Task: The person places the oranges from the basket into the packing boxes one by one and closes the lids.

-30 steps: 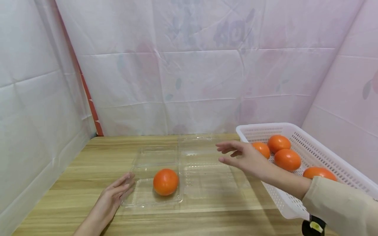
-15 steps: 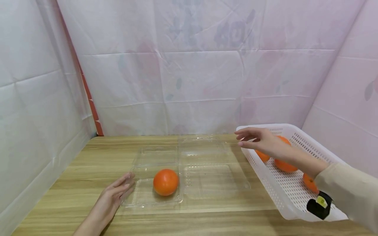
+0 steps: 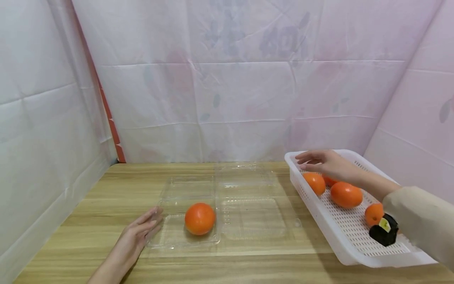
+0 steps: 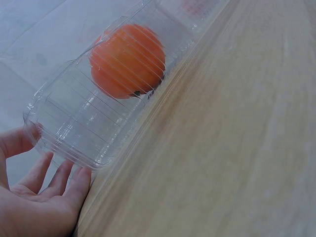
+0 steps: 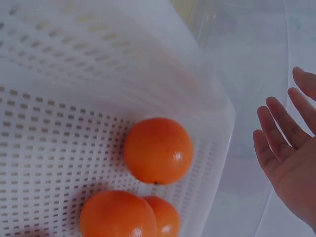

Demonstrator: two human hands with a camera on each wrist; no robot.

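Observation:
A clear plastic clamshell box (image 3: pixel 170 232) lies unfolded on the table, its lid half (image 3: pixel 255 217) on the right. One smooth orange-red round fruit (image 3: pixel 200 219) sits in the right part of the left half. At that half's left edge, my left hand (image 3: pixel 133 238) touches the plastic with extended fingers. The left wrist view has the thumb at the rim and the fingertips (image 4: pixel 81 174) against the end wall. Over the far left corner of a white basket (image 3: pixel 337 252) hovers my right hand (image 3: pixel 331 165), fingers loosely bent and holding nothing. Beneath it are several similar fruits (image 3: pixel 346 195).
The basket has perforated walls and takes up the right side of the wooden table (image 3: pixel 88 205). Pale printed sheets (image 3: pixel 241 98) enclose the back and both sides. A black strap-like device (image 3: pixel 384 230) hangs under the right sleeve, above the basket.
My right hand has moved right, from above the clear lid to above the basket. The left hand, the box and its fruit stay in place.

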